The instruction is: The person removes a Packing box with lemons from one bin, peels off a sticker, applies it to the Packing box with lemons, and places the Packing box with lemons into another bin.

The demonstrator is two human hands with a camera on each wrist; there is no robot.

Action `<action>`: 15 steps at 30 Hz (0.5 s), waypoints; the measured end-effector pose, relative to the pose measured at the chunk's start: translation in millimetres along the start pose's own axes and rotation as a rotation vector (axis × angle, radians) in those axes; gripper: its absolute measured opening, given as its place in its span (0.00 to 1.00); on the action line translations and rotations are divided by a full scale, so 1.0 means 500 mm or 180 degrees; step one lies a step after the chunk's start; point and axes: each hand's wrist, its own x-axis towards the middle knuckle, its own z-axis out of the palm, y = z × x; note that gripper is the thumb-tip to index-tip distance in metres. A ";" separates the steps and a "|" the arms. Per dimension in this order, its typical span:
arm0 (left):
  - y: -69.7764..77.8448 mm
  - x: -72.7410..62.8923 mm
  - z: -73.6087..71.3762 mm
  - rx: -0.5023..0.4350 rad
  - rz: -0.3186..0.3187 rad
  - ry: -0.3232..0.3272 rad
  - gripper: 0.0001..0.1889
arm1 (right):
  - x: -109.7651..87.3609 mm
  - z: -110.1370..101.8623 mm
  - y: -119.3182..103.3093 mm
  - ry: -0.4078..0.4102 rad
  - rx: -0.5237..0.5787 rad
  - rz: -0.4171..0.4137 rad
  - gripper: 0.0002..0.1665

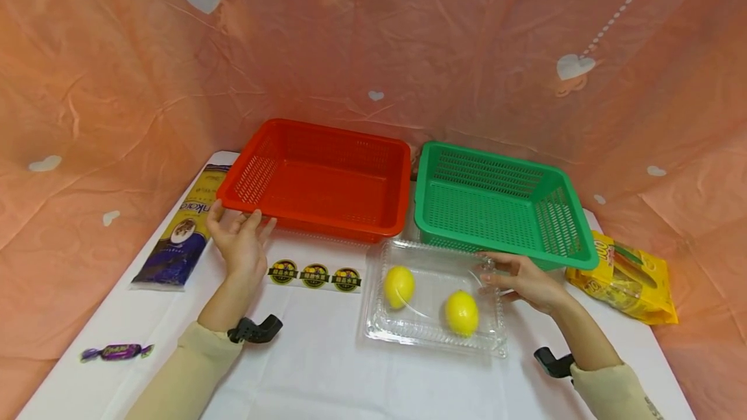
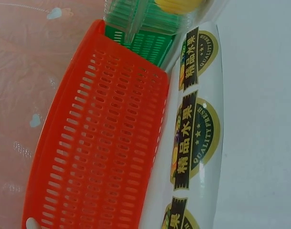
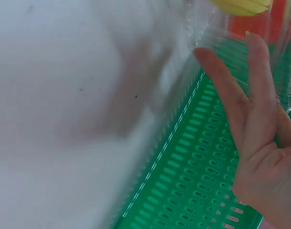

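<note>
A clear plastic fruit box (image 1: 428, 316) with two yellow lemons (image 1: 462, 314) in it lies at the middle right, before the green basket. At its upper right edge my right hand (image 1: 528, 280) holds it by finger and thumb; the right wrist view shows two long fingers (image 3: 262, 90) at the plastic. My left hand (image 1: 239, 245) is at the front left corner of the red basket (image 1: 315, 229), fingers spread and loosely bent. Whether they touch the rim I cannot tell. A label strip (image 1: 315, 276) printed with fruit labels lies between the left hand and the box.
The green basket (image 1: 502, 242) stands right of the red one. A blue and yellow packet (image 1: 181, 232) lies at the left edge, a purple wrapped candy (image 1: 118, 352) nearer me. A yellow packet (image 1: 630, 277) lies at the right edge. A pink curtain (image 1: 373, 50) closes off the back.
</note>
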 end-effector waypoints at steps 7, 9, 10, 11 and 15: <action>0.012 0.002 -0.007 0.0117 -0.0116 -0.0080 0.35 | 0.003 -0.004 0.002 -0.0010 -0.0124 0.0034 0.38; 0.023 0.003 -0.015 0.0159 -0.0178 -0.0121 0.35 | 0.003 -0.006 0.004 -0.0018 -0.0174 0.0025 0.38; 0.030 0.003 -0.019 0.0181 -0.0210 -0.0120 0.35 | 0.003 -0.007 0.004 -0.0024 -0.0196 0.0012 0.37; 0.039 0.004 -0.024 0.0225 -0.0232 -0.0118 0.34 | 0.002 -0.008 0.005 -0.0025 -0.0212 0.0003 0.37; 0.078 0.017 -0.054 0.0811 -0.0341 -0.0238 0.28 | -0.004 -0.010 0.007 -0.0011 -0.0249 -0.0068 0.37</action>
